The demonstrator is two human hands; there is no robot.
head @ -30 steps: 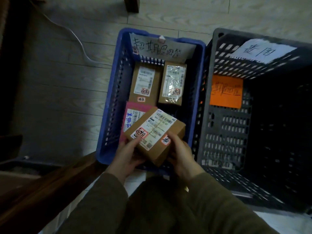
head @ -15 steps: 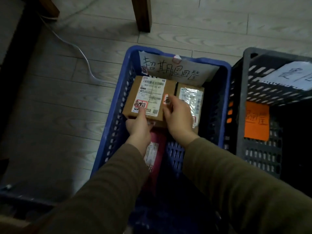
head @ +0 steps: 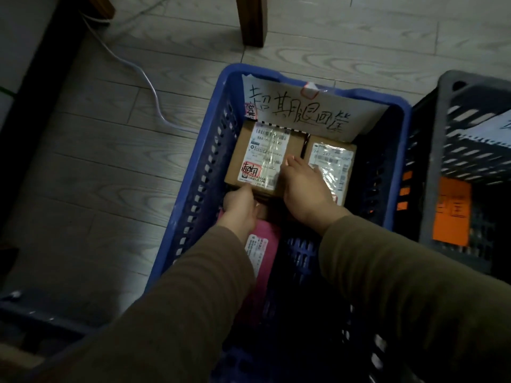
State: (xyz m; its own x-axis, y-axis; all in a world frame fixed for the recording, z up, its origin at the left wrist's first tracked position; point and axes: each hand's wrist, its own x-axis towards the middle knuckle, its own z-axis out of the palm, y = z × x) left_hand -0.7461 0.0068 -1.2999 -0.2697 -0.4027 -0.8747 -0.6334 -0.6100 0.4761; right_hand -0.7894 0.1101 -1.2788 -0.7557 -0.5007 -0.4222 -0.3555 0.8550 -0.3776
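A brown cardboard box (head: 260, 158) with a white shipping label and a red-edged sticker lies at the far left inside the blue plastic basket (head: 403, 111), on top of another box. My left hand (head: 240, 205) grips its near edge. My right hand (head: 304, 186) holds its right edge, the thumb on top and the fingers down in the gap beside a second labelled box (head: 334, 158). A pink parcel (head: 265, 244) lies under my left wrist, partly hidden by the sleeve.
A handwritten paper sign (head: 304, 111) leans on the basket's far wall. A dark grey crate (head: 439, 134) with an orange note (head: 450, 211) stands to the right. A white cable (head: 143, 76) and a wooden leg (head: 253, 20) are on the wood-look floor.
Both hands carried the box from above the basket's near end to its far left corner and lowered it onto the box there. My view moved closer over the basket.
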